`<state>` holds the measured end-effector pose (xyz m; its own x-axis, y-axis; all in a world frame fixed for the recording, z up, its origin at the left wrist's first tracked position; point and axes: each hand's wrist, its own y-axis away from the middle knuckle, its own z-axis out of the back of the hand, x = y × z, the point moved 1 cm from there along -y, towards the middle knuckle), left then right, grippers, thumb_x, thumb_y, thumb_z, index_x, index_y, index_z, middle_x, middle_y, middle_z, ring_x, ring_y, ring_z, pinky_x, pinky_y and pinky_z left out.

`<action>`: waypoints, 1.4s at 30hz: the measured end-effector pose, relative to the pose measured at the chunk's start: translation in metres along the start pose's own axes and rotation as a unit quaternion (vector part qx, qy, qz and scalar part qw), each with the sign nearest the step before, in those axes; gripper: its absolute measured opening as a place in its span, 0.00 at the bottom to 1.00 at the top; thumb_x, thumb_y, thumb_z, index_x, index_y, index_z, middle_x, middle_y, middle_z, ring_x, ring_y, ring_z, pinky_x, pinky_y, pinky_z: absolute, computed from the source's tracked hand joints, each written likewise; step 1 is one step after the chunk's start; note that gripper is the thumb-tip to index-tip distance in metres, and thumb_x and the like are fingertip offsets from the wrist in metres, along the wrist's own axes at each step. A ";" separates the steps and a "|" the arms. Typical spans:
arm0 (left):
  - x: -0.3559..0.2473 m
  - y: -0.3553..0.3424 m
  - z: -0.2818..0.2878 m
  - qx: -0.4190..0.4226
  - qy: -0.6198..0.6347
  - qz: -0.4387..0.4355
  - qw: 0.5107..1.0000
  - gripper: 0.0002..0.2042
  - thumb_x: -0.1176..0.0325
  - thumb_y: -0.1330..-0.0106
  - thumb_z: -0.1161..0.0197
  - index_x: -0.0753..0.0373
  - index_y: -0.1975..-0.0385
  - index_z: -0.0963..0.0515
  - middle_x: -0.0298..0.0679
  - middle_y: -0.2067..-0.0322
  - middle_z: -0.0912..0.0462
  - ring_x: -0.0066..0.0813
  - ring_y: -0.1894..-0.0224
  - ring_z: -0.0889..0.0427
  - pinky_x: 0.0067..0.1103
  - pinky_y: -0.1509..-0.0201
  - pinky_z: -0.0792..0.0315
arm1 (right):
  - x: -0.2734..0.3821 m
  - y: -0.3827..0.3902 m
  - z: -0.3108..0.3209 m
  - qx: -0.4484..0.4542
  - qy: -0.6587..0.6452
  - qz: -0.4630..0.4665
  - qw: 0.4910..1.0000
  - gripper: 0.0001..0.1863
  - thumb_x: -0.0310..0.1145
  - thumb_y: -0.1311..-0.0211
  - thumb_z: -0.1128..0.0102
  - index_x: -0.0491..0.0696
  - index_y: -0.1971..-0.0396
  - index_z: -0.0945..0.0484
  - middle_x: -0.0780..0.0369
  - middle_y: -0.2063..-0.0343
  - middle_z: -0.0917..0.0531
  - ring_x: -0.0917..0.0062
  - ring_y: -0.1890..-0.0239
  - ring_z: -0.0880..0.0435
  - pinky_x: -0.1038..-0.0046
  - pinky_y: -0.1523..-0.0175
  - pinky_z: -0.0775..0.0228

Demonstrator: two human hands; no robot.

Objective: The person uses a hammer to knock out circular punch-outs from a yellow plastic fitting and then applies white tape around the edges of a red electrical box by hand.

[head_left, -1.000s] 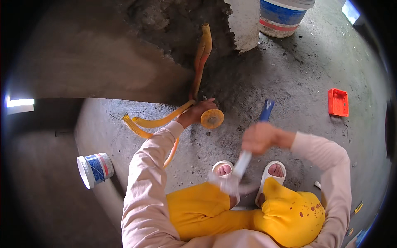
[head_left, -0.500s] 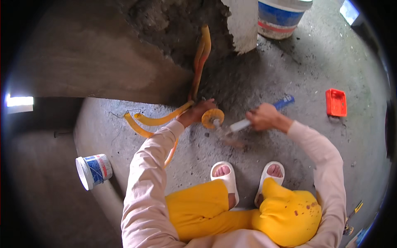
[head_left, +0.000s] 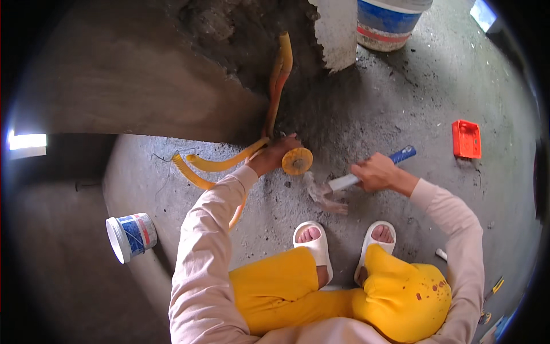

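Note:
My left hand [head_left: 272, 156] is wrapped round a chisel whose round yellow hand guard [head_left: 297, 161] faces up. The chisel's shaft and tip are hidden beneath the guard and hand, close to the foot of the broken wall. To the right, my right hand [head_left: 375, 172] grips a hammer [head_left: 342, 183] by its white and blue handle. The claw-shaped hammer head, slightly blurred, is just right of and nearer than the guard, apart from it. Yellow corrugated conduits [head_left: 220, 167] lie beside my left hand and wrist, and another conduit [head_left: 278, 80] stands up against the broken wall.
A broken wall edge [head_left: 252, 43] rises ahead. A large bucket [head_left: 391, 23] stands at the far right, a small bucket [head_left: 132, 236] at the left. A red plastic box [head_left: 467, 139] lies on the gritty floor at right. Yellow-handled pliers [head_left: 494, 288] lie at the lower right.
My right hand has moved right and slightly nearer, drawing the hammer head away from the chisel's guard. My left hand and the chisel have barely shifted.

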<state>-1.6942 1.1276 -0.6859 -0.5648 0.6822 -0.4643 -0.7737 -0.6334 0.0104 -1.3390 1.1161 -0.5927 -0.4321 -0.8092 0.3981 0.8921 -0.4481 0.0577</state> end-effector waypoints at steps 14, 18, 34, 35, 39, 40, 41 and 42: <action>-0.024 -0.007 0.023 -0.009 0.123 0.063 0.990 0.18 0.74 0.39 0.38 0.57 0.48 0.26 0.38 0.47 0.23 0.34 0.38 0.28 0.30 0.25 0.47 | 0.056 0.018 0.084 -0.206 -0.279 0.085 0.934 0.15 0.40 0.38 0.40 0.45 0.59 0.27 0.53 0.81 0.21 0.53 0.78 0.21 0.59 0.72 0.29; -0.025 -0.005 0.017 -0.001 0.090 0.102 0.991 0.21 0.71 0.36 0.40 0.54 0.42 0.29 0.35 0.39 0.28 0.33 0.30 0.37 0.27 0.26 0.45 | 0.050 0.011 0.066 -0.194 -0.246 0.083 0.946 0.13 0.39 0.38 0.41 0.45 0.61 0.28 0.51 0.80 0.22 0.53 0.78 0.20 0.59 0.71 0.28; -0.037 -0.034 0.026 -0.025 0.083 0.007 0.996 0.12 0.76 0.44 0.37 0.60 0.59 0.23 0.39 0.59 0.19 0.34 0.50 0.20 0.31 0.28 0.41 | 0.000 0.003 -0.007 -0.111 -0.095 0.246 0.958 0.15 0.46 0.46 0.36 0.51 0.72 0.27 0.63 0.79 0.23 0.65 0.80 0.19 0.65 0.78 0.26; -0.035 -0.035 0.023 0.000 0.051 0.011 0.999 0.11 0.75 0.45 0.36 0.58 0.61 0.22 0.37 0.62 0.18 0.34 0.52 0.20 0.33 0.28 0.40 | -0.014 -0.001 -0.011 -0.043 -0.006 0.130 0.990 0.15 0.47 0.45 0.37 0.51 0.71 0.27 0.63 0.79 0.22 0.65 0.80 0.18 0.64 0.78 0.26; -0.046 -0.039 0.024 -0.017 0.075 0.027 0.997 0.10 0.74 0.45 0.38 0.54 0.64 0.21 0.35 0.65 0.19 0.34 0.55 0.19 0.35 0.29 0.40 | -0.004 0.029 -0.011 0.028 0.053 0.021 0.998 0.17 0.49 0.40 0.41 0.50 0.69 0.29 0.62 0.80 0.22 0.64 0.79 0.17 0.63 0.78 0.25; -0.042 -0.033 0.017 -0.017 0.072 0.030 0.997 0.10 0.74 0.45 0.38 0.54 0.64 0.21 0.35 0.65 0.19 0.34 0.55 0.19 0.35 0.29 0.40 | 0.004 0.030 -0.003 -0.010 0.033 0.072 0.997 0.17 0.49 0.40 0.41 0.50 0.69 0.30 0.62 0.81 0.23 0.64 0.80 0.18 0.63 0.78 0.25; -0.030 -0.020 0.001 0.077 -0.046 0.001 0.996 0.09 0.75 0.45 0.39 0.54 0.65 0.21 0.35 0.66 0.19 0.33 0.56 0.19 0.36 0.29 0.40 | 0.017 0.023 -0.002 -0.062 -0.011 0.129 0.990 0.17 0.48 0.42 0.40 0.51 0.72 0.31 0.63 0.82 0.25 0.65 0.80 0.18 0.64 0.78 0.25; -0.024 -0.014 -0.015 0.171 -0.155 -0.033 0.973 0.08 0.75 0.45 0.39 0.54 0.67 0.22 0.34 0.66 0.19 0.33 0.56 0.19 0.37 0.29 0.40 | 0.031 0.022 -0.003 -0.061 -0.015 0.132 0.989 0.17 0.48 0.42 0.40 0.51 0.72 0.31 0.63 0.82 0.25 0.65 0.80 0.18 0.64 0.78 0.25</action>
<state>-1.6662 1.1147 -0.6880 -0.5296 0.8278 -0.1853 -0.8313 -0.4630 0.3075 -1.3332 1.0797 -0.5816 -0.1800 -0.8932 0.4120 0.9502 -0.2663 -0.1621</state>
